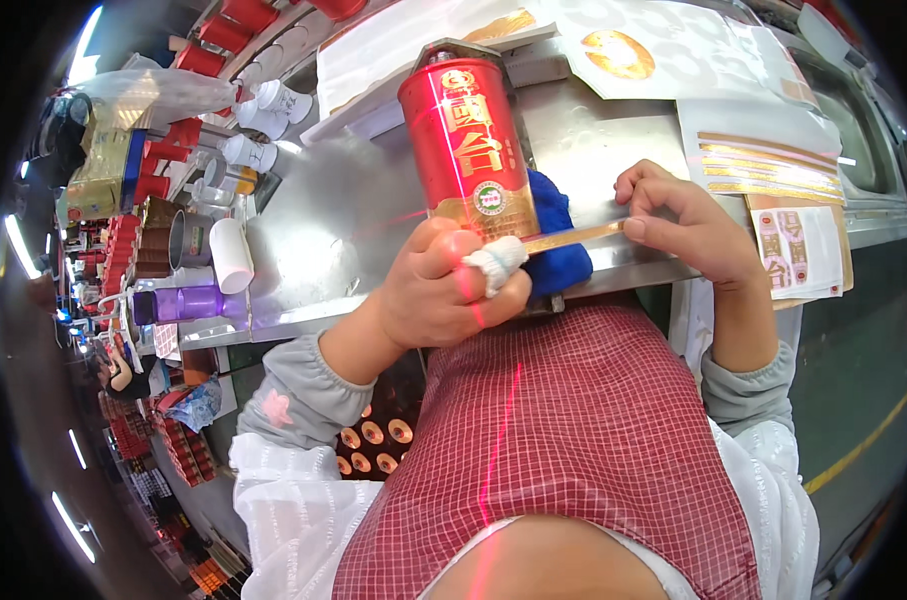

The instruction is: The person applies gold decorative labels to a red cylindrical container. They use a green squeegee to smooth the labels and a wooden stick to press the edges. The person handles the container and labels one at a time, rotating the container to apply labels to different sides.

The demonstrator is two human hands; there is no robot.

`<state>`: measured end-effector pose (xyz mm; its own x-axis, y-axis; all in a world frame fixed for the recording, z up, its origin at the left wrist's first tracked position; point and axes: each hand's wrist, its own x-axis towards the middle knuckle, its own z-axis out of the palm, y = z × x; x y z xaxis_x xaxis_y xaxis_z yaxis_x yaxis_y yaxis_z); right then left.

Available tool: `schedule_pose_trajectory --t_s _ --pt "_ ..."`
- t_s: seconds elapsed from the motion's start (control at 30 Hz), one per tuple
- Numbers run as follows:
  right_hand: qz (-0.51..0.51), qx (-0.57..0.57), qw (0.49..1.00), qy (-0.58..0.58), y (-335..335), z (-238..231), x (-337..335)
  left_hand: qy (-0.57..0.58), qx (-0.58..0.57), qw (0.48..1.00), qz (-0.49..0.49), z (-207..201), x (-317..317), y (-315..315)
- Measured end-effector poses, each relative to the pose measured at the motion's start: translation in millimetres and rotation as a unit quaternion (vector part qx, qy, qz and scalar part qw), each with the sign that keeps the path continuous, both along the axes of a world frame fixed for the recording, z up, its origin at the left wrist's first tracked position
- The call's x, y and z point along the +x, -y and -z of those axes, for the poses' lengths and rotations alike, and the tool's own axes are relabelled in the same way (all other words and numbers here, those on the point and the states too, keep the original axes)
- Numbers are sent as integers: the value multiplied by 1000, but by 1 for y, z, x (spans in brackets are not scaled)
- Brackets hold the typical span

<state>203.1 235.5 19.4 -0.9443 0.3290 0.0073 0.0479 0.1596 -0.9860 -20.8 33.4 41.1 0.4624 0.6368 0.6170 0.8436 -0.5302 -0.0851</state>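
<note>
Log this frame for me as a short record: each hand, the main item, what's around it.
Left hand: curled by the near end of the red bottle; white cloth at its fingers, worn or held unclear
Right hand: pinches one end of a gold strip
Strip: stretches between the hands
Bottle: on the metal table
Beside bottle: blue cloth, on the right
Far right: more gold strips on a sheet
Far left: purple container

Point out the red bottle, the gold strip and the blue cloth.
Red bottle [467, 142], head view: its printed side.
Gold strip [576, 237], head view: its middle.
Blue cloth [562, 268], head view: its lower folds.
</note>
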Motion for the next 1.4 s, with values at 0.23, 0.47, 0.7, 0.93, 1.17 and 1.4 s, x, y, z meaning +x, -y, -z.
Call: schedule_pose_trajectory --t_s 0.23,0.47,0.7,0.93,1.17,1.4 --pt "-17 -2 1000 15 0 0 -4 26 -4 1000 -8 4 0 10" --pt "-11 0 1000 9 1 -5 -4 9 -24 1000 18 1 -3 3" --pt "-27 -9 999 30 2 -2 -8 3 -25 1000 -12 1 0 9" --pt "-25 -12 1000 -1 4 -3 -8 75 -18 997 -23 2 3 8" --pt "-37 -34 998 24 3 -4 -12 -2 -14 1000 -9 5 -1 9" --pt "-38 -42 998 21 5 -5 -13 12 -26 999 -21 0 2 11"
